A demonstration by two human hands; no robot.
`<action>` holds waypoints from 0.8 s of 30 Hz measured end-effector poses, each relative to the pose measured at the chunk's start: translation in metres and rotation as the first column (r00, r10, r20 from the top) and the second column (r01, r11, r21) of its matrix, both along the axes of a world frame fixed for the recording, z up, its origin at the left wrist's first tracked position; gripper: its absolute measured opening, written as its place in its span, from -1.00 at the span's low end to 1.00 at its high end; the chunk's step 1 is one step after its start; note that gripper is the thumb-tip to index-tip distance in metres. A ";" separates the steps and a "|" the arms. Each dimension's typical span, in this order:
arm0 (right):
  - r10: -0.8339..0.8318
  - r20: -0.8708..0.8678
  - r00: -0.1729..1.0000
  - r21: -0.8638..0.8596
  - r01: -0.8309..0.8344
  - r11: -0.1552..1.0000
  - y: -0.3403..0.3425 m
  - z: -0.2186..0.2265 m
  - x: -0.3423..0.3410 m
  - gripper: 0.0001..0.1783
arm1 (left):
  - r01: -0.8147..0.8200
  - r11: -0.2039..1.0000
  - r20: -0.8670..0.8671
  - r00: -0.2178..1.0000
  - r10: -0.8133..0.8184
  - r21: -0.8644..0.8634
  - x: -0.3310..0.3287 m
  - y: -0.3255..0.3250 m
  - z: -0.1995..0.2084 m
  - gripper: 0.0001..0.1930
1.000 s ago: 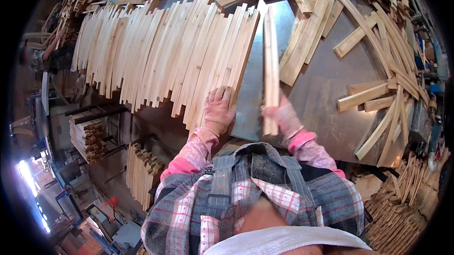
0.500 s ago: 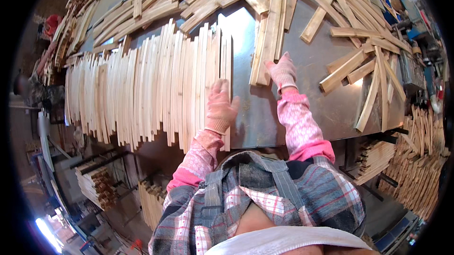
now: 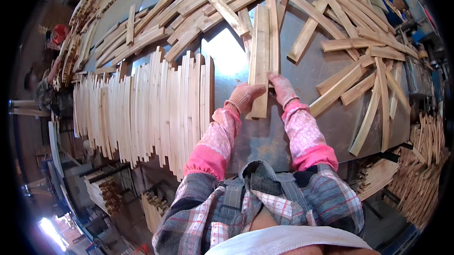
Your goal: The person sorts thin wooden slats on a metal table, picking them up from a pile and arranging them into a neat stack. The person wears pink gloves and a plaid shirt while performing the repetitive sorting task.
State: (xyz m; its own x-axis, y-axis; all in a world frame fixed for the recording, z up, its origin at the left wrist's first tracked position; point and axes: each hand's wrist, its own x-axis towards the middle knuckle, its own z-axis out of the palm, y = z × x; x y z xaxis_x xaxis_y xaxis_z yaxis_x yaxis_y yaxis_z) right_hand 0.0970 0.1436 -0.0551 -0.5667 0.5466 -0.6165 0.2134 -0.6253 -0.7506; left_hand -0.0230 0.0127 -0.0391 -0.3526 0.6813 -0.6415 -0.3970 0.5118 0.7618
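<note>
Several long pale wooden slats [image 3: 258, 58] lie side by side on the metal table, pointing away from me. My left hand [image 3: 247, 95], in a worn pinkish work glove, grips their near ends from the left, its thumb over the top. From the other side my gloved right hand [image 3: 283, 89] closes on the near end of the slat [image 3: 273, 37] at the right of this group. The undersides of the slats and some fingertips are hidden. Left of my hands stands a long row of slats [image 3: 142, 113] set closely together.
Loose slats are heaped along the far side of the table [image 3: 302, 132], with crossed slats [image 3: 362, 84] at the right. Slat stacks [image 3: 378, 177] stand below the near edge. Another person [image 3: 47, 87] is beside the far left end.
My left hand has left the row's right edge and come over to the loose slats. My right hand has closed on them, and they have been drawn nearer to me.
</note>
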 end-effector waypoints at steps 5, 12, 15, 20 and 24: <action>0.000 -0.013 1.000 0.119 0.002 0.993 0.004 0.015 0.053 -0.50 | -0.168 0.985 0.216 0.964 0.156 0.040 0.045 -0.011 -0.011 -0.61; 0.061 0.244 0.968 0.145 -0.099 0.985 -0.066 0.006 0.166 -0.69 | -0.097 0.853 -0.398 0.907 -0.136 -0.512 0.112 -0.083 0.037 -0.40; 0.173 0.355 0.919 0.177 -0.248 0.953 -0.128 0.022 0.202 -0.66 | -0.071 0.838 -0.422 0.885 -0.197 -0.540 0.116 -0.135 0.023 -0.34; 0.387 0.449 0.805 0.186 -0.508 0.841 -0.219 0.009 0.230 -0.40 | -0.108 0.755 -0.436 0.865 -0.249 -0.647 0.127 -0.207 0.038 -0.32; 0.631 0.568 0.529 0.240 -0.839 0.488 -0.258 0.060 0.165 -0.35 | -0.255 0.817 -0.625 0.765 -0.157 -0.517 0.147 -0.254 0.030 -0.33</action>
